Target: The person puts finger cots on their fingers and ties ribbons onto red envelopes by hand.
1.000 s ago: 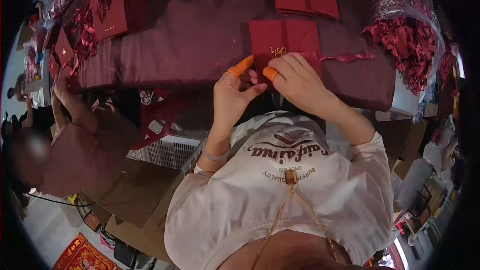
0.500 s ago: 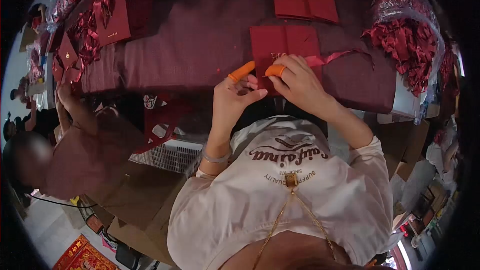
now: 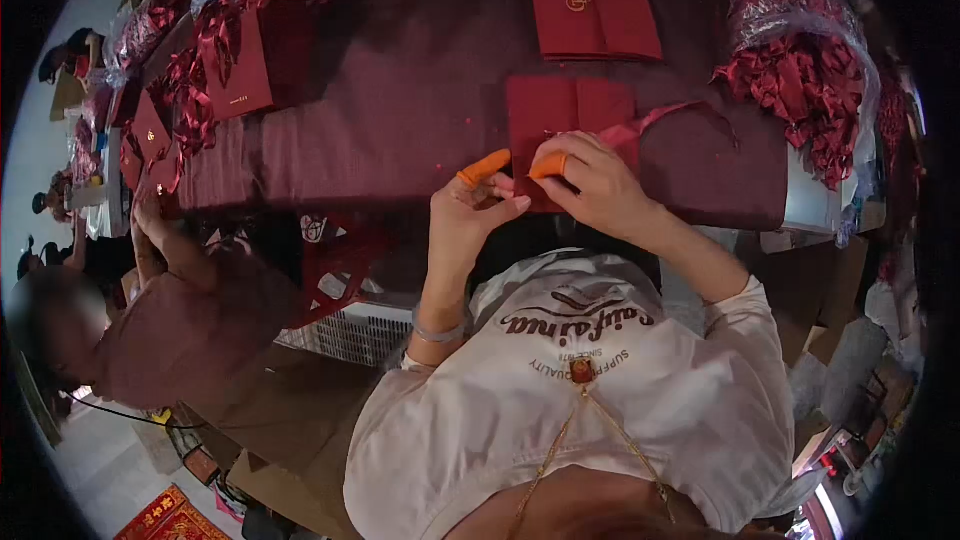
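A flat, folded red paper bag point(image 3: 545, 105) lies on the dark red tablecloth in front of me, its gold emblem mostly covered by fingers. My left hand point(image 3: 468, 215) is at its left edge, thumb and curled fingers closed on the lower corner. The index finger, in an orange finger cot, points up and right. Over the bag's lower middle is my right hand point(image 3: 592, 182), fingers bent and closed, also with an orange finger cot. A shiny red ribbon point(image 3: 660, 115) runs out from under the right hand; the gripped part is hidden.
More flat red bags point(image 3: 590, 10) are stacked beyond. A plastic bag of red ribbons point(image 3: 815, 90) is at the right end. At left are red bags point(image 3: 240, 60) with ribbons and a co-worker point(image 3: 190, 320). A white basket point(image 3: 360, 330) and cardboard boxes point(image 3: 285, 400) stand below the table.
The view has shifted slightly, so the table items appear moved. My right hand lies over more of the emblem, with its fingers more bent. The left hand keeps much the same pose.
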The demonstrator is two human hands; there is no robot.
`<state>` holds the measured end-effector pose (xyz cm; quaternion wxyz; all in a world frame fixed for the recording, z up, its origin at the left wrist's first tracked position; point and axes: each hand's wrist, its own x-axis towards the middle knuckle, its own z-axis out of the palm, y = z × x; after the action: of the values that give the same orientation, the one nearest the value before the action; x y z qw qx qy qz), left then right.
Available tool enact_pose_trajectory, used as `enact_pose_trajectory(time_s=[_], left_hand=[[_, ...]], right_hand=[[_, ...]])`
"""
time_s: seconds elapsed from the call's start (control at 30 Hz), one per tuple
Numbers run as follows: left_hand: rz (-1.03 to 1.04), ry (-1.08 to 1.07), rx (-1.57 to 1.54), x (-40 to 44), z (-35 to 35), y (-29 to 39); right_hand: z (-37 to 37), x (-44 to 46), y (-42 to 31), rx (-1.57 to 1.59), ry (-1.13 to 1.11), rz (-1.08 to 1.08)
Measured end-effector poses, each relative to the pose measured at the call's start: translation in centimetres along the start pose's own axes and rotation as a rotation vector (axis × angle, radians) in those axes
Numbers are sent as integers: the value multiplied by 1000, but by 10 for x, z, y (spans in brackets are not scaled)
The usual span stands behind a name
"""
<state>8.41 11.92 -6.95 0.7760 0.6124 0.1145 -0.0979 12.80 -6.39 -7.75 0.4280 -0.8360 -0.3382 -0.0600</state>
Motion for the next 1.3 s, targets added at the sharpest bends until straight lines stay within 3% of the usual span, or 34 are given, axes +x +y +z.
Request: enact_pose_trajectory(time_s=[0.1,0.17,0.4,0.57,0.7,0.77,0.83,0.9,0.97,1.07,1.1,1.17,1.2,1.27,1.3], left_hand=[[-66,-33,21,2,-3,7],[-103,-67,98,2,-4,17],[-14,-152,374,10,-10,18],[284,-118,829,15,-3,16],[54,-75,752,17,-5,12],[113,-124,683,22,-7,8],[231,-157,807,22,-6,11],[280,-167,849,25,-6,14],[496,-268,1152,24,-6,23],[532,-309,1360,24,7,39],[534,-309,1360,21,10,45],[440,-337,1708,19,7,58],[490,-362,1768,24,-7,55],[431,-363,1673,18,-19,73],[188,-274,1775,15,-19,88]], right_hand=[[4,-3,1,29,78,-75],[1,-2,0,173,43,10],[2,-3,4,183,47,55],[6,-3,10,151,-50,99],[11,-7,12,153,38,52],[12,-6,15,135,31,30],[12,-6,12,126,-15,71],[9,-5,7,39,12,-44],[6,-5,6,28,4,-44],[7,-6,4,-19,44,40],[8,-5,5,-32,32,46],[12,-6,10,-48,27,60],[16,-6,13,-71,30,37],[16,-6,13,-80,44,9],[13,-6,13,-82,49,20]])
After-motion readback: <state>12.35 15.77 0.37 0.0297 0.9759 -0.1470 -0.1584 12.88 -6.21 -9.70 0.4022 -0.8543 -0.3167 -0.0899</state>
